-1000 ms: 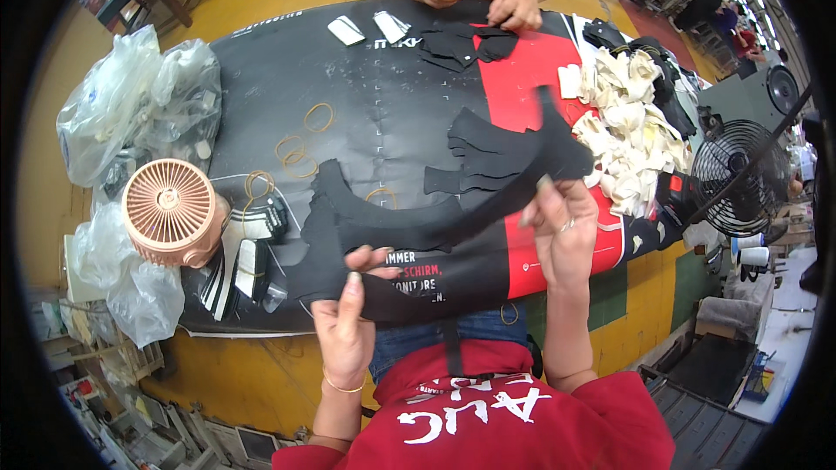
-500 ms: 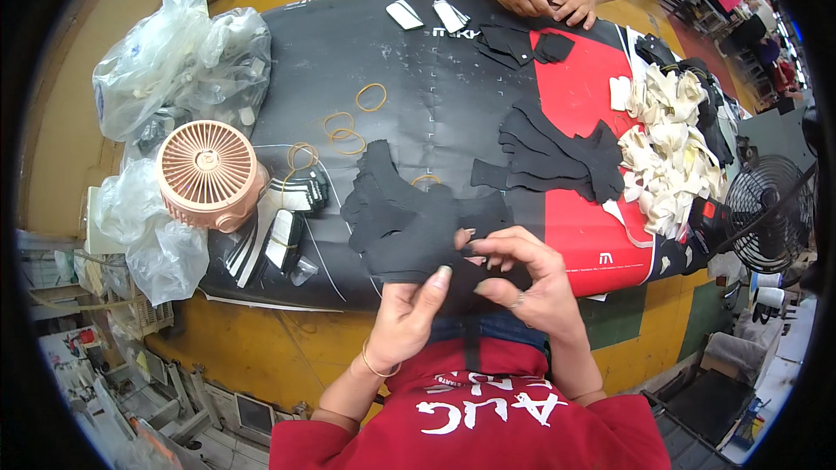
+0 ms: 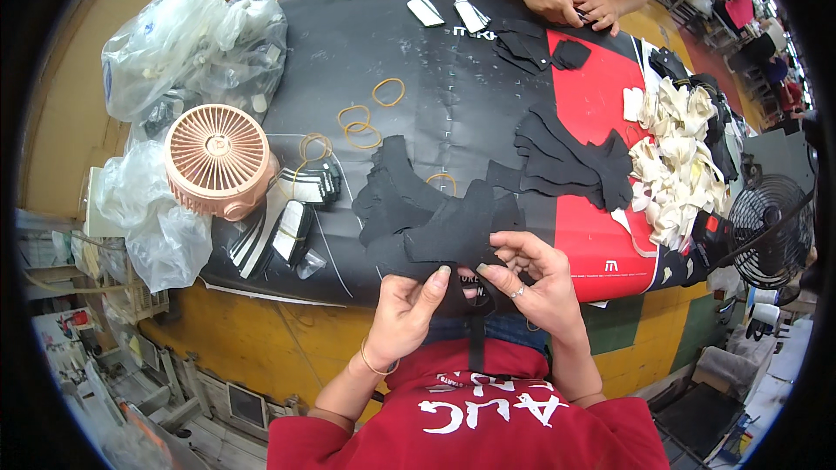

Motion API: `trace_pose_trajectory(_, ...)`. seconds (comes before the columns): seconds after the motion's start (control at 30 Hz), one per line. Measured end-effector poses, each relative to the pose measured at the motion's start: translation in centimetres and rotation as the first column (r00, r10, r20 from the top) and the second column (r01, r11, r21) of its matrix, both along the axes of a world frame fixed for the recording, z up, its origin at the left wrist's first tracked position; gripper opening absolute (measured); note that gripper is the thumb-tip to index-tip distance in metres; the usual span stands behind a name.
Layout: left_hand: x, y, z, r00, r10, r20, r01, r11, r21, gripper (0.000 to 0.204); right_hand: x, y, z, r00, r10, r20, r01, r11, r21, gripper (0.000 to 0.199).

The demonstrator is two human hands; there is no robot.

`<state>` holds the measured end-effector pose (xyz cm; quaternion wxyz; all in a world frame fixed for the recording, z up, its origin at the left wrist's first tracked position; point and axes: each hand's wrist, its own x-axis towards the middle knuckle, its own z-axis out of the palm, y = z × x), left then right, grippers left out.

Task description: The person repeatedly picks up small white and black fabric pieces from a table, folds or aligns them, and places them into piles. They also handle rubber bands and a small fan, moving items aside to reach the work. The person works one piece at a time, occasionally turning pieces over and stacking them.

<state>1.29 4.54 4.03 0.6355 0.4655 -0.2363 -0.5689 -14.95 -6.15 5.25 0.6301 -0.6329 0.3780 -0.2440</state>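
Note:
In front of my body I hold a black fabric piece [image 3: 448,231] by its near edge. My left hand [image 3: 406,309] pinches it between thumb and fingers, thumb on top. My right hand [image 3: 540,287], wearing a ring, is closed at the piece's right edge; its other fingers curl above. Just beyond lies a loose pile of black cut pieces [image 3: 387,183], partly covered by the held one. To the right, more black pieces [image 3: 566,157] are fanned out in a stack.
A pink fan [image 3: 218,161] stands at left beside plastic bags [image 3: 192,52]. Bundled white-and-black strips [image 3: 292,231] and rubber bands [image 3: 359,126] lie nearby. Cream fabric pieces [image 3: 684,170] are heaped at right, near a black fan [image 3: 771,226]. Across the table, a co-worker's hands [image 3: 583,13] handle something dark.
The held piece now shows more of its face beyond my hands, and a gap has opened between my hands. My right fingers have shifted down. The whole view has shifted slightly.

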Motion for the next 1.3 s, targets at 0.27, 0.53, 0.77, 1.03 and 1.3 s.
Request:
trace_pose_trajectory(0.27, 0.9, 0.5, 0.5, 0.992, -0.088, 0.087, 0.085, 0.996, 0.035, 0.028, 0.6, -0.7, -0.3, 0.990, 0.063, 0.124, -0.069, 0.996, 0.048, 0.020)
trace_pose_trajectory(0.53, 2.7, 0.4, 0.4, 0.959, 0.250, 0.129, -0.252, 0.968, -0.008, 0.036, -0.8, -2.9, 0.9, 0.744, -0.415, 0.523, 0.386, 0.907, 0.170, 0.022)
trace_pose_trajectory(0.77, 3.1, 0.6, 0.4, 0.977, 0.167, 0.136, -0.162, 0.986, -0.047, 0.041, -3.9, -3.7, -4.0, 0.564, -0.738, 0.371, 0.331, 0.614, 0.717, 0.037)
trace_pose_trajectory(1.03, 0.7, 0.1, 0.7, 0.949, -0.126, 0.288, 0.134, 0.991, -0.006, 0.031, -0.8, 0.8, -2.0, 0.880, -0.133, 0.456, -0.012, 0.954, 0.301, 0.041)
trace_pose_trajectory(1.3, -0.1, 0.1, 0.9, 0.946, -0.031, 0.324, 0.030, 1.000, 0.006, 0.023, 1.8, 0.8, -0.2, 0.968, -0.109, 0.227, 0.111, 0.994, 0.001, 0.018)
